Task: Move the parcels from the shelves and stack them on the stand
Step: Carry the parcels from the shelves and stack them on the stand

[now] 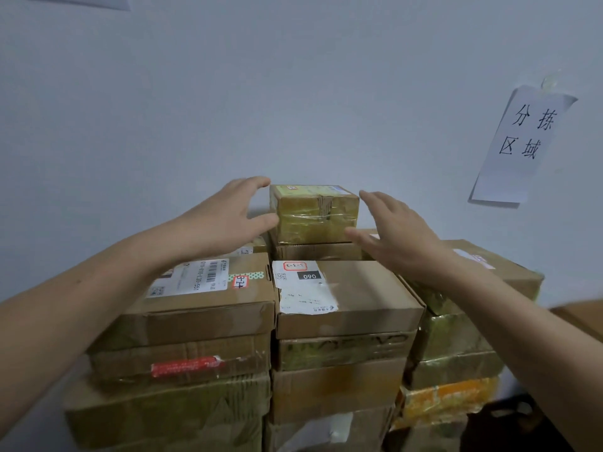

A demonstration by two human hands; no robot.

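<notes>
We locate the small taped parcel [313, 213] on top of the parcel stack [352, 288], at the stack's 12 o'clock edge. Our left hand [225, 216] is at the parcel's 9 o'clock and our right hand [398, 236] at its 3 o'clock. Both hands have fingers spread and nearly straight, gripping nothing; we cannot tell whether they touch it. A paper sign [522, 141] hangs at 2 o'clock.

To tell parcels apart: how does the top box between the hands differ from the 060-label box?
The top box is smaller than the 060 box. The top box is wrapped in shiny tape; the 060 box is plain cardboard with a torn white label. The top box sits higher than the 060 box. Both are closed.
</notes>
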